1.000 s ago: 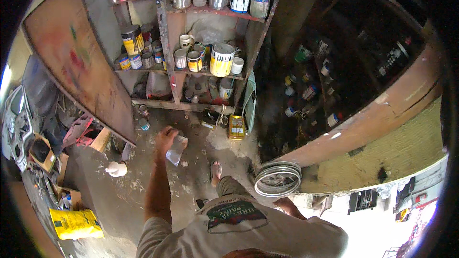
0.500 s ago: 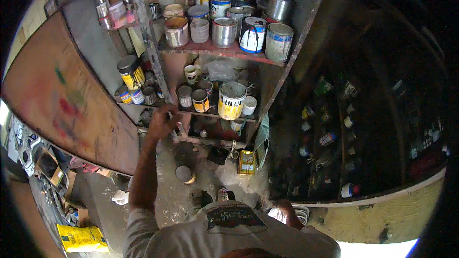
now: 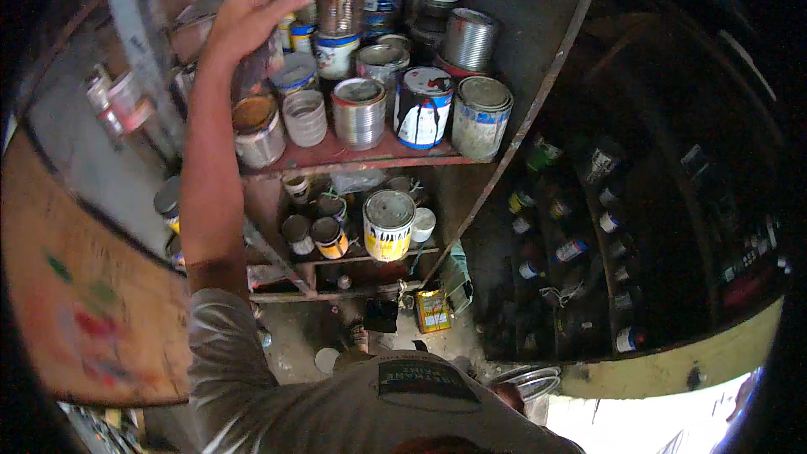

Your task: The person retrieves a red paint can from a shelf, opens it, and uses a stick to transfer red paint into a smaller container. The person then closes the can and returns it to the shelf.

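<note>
My left hand [image 3: 259, 4] is raised at the upper left of the shelf, its fingers slightly bent, the thumb apart, and nothing visible held. It is nearest to a rusty open can [image 3: 340, 8] and small tins behind it, at the back of the upper shelf [image 3: 336, 154]. Below my forearm stand a can with a brown top [image 3: 258, 130] and a clear plastic tub [image 3: 304, 118]. Further right are a ribbed silver can [image 3: 359, 113], a white-and-blue paint can with black drips [image 3: 423, 109] and a grey-lidded can [image 3: 482, 118]. Low beside my body, my right hand [image 3: 507, 395] is dark and partly hidden.
On the lower shelf stands a large yellow-and-white paint can [image 3: 389, 227] among smaller cans. A yellow square tin [image 3: 433, 311] sits on the floor. At left leans a paint-smeared board [image 3: 92, 311]; at right is a dark rack [image 3: 614, 286] with scattered cans.
My left hand has risen from beside the lower shelf to the upper shelf's cans. The view has moved closer to the shelf. My right hand stays low.
</note>
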The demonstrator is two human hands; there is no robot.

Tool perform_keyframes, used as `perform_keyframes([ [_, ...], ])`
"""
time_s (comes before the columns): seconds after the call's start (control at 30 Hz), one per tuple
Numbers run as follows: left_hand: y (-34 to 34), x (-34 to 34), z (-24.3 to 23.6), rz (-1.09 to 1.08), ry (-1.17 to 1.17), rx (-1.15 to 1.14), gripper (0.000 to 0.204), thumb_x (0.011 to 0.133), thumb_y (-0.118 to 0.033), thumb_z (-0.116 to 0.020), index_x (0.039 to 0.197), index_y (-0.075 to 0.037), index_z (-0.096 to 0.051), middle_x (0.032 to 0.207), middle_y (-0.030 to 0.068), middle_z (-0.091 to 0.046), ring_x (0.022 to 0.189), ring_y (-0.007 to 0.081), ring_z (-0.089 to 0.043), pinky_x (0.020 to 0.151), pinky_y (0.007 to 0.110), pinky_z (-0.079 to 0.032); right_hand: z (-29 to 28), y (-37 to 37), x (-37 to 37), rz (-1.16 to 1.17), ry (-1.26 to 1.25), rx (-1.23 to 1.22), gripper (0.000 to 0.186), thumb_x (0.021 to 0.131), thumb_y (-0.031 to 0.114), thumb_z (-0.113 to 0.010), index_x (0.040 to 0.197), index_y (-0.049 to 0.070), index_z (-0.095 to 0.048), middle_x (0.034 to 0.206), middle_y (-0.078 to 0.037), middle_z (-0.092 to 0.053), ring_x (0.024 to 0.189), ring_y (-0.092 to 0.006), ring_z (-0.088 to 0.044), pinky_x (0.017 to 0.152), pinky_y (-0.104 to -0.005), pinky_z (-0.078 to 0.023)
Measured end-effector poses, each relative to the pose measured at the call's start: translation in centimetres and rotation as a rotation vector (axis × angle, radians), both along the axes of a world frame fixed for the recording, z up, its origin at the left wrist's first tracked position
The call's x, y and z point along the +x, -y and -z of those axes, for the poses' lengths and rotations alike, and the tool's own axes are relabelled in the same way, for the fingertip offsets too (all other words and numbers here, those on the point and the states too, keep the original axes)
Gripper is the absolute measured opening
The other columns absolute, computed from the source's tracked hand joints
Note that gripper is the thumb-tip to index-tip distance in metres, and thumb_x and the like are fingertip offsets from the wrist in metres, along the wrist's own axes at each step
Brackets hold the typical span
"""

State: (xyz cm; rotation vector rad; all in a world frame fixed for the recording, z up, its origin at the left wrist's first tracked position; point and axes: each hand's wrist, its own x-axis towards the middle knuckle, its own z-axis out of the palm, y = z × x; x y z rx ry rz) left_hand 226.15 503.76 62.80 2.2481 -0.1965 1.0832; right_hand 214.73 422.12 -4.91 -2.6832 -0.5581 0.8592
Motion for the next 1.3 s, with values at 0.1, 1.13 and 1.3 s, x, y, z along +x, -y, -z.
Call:
perform_keyframes([
  [0.1, 0.6, 5.8, -3.2, 0.194, 0.013, 0.124, 0.063, 0.093, -0.039, -0.077, 0.144, -0.006, -0.057, 0.120, 0.0101, -0.070, 0.114, 0.0193, -0.065, 0.097, 0.035, -0.053, 0.1, -2.7, -4.0, 0.131, -0.035, 0.023, 0.021, 0.092, 0.021, -0.067, 0.108, 0.010, -0.075, 0.090, -0.014, -0.072, 0.082, -0.0295, -0.068, 0.075, -0.0450, -0.053],
  [1.13, 3.9, 18.4, -7.4, -0.192, -0.212, 0.202, 0.077, 0.075, -0.055, -0.085, 0.124, 0.003, -0.070, 0.114, 0.0217, -0.075, 0.105, 0.0331, -0.072, 0.092, 0.043, -0.055, 2.4, -8.3, -6.7, 0.224, 0.016, 0.019, 0.021, 0.093, 0.023, -0.063, 0.104, 0.009, -0.074, 0.092, -0.015, -0.074, 0.083, -0.0323, -0.070, 0.074, -0.0462, -0.055],
  [1.3, 4.8, 21.9, -1.9, -0.503, -0.246, 0.313, 0.068, 0.078, -0.051, -0.081, 0.128, -0.006, -0.068, 0.120, 0.0221, -0.072, 0.111, 0.0372, -0.070, 0.095, 0.047, -0.055, 2.7, -7.8, -8.0, 0.271, 0.042, 0.012, 0.021, 0.093, 0.023, -0.062, 0.103, 0.009, -0.074, 0.093, -0.015, -0.074, 0.083, -0.0328, -0.071, 0.074, -0.0464, -0.056],
])
